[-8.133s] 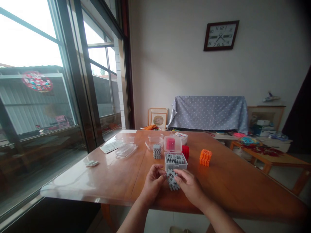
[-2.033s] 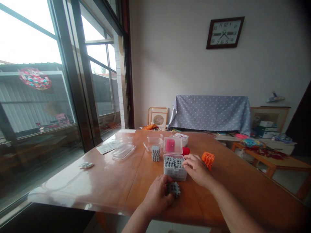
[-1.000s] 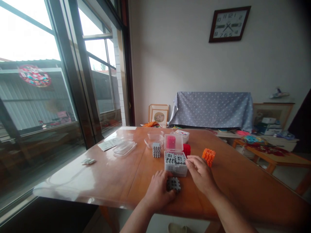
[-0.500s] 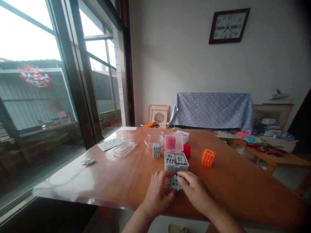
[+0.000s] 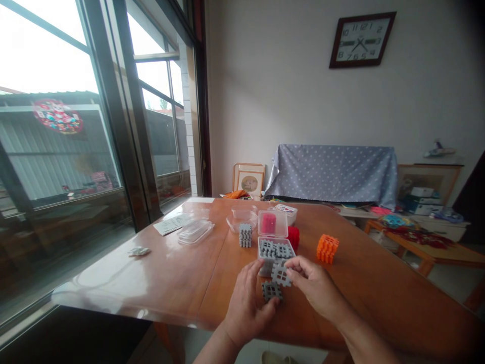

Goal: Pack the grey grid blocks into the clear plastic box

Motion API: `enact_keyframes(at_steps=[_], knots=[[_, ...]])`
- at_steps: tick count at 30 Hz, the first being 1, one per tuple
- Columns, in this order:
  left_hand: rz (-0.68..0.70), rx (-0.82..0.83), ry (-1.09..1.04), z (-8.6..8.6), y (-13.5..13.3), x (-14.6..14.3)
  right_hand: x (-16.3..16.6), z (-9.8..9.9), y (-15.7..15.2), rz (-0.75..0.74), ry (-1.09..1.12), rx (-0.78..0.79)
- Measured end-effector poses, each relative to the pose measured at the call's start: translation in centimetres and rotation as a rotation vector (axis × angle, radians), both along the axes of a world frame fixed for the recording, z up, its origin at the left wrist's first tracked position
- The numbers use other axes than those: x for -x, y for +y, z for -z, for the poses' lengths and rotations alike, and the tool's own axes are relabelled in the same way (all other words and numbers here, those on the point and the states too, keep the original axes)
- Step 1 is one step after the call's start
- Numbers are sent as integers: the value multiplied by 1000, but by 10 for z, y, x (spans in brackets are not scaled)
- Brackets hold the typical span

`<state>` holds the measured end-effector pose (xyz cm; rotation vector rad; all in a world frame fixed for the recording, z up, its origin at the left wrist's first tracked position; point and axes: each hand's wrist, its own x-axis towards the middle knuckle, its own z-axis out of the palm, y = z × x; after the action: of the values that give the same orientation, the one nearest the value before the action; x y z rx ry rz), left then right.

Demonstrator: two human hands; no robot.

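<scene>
My right hand [image 5: 312,278] pinches a grey notched square building piece [image 5: 281,274] with a window-like grid, raised above the table's front. Beneath it, more grey building pieces [image 5: 271,290] lie in a small pile. My left hand [image 5: 248,298] rests at the left of that pile, fingers stretched and apart, its thumb at the pile's near edge. Just beyond both hands stands a clear plastic box [image 5: 265,265] holding several grey pieces [image 5: 276,248]. Its lid [image 5: 273,224] is raised, and a red block shows through it.
A stack of grey pieces [image 5: 245,235] stands left of the box, an orange stack [image 5: 328,248] to the right. Red pieces [image 5: 293,236] sit behind the box. Clear containers [image 5: 242,217], a clear lid [image 5: 195,231], a paper [image 5: 170,225] and a small packet [image 5: 139,251] lie farther left.
My right hand has lifted one grey piece off the pile, up and to the right. My left hand's fingers have opened away from the pile. The view has shifted slightly.
</scene>
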<state>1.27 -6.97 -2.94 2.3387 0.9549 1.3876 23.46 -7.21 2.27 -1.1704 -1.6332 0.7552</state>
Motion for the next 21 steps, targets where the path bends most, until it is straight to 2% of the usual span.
enact_keyframes(at_steps=[4,7,14,21], knots=[[-40,27,-17,1,1,1,-17,-18,18,174,1,-143],[-49,40,-36,1,2,1,-27,-23,36,257,-84,-229],[-49,38,-49,3,4,1,-38,-15,57,299,-480,-277],[-41,41,-55,0,4,1,-37,-16,57,303,-491,-309]])
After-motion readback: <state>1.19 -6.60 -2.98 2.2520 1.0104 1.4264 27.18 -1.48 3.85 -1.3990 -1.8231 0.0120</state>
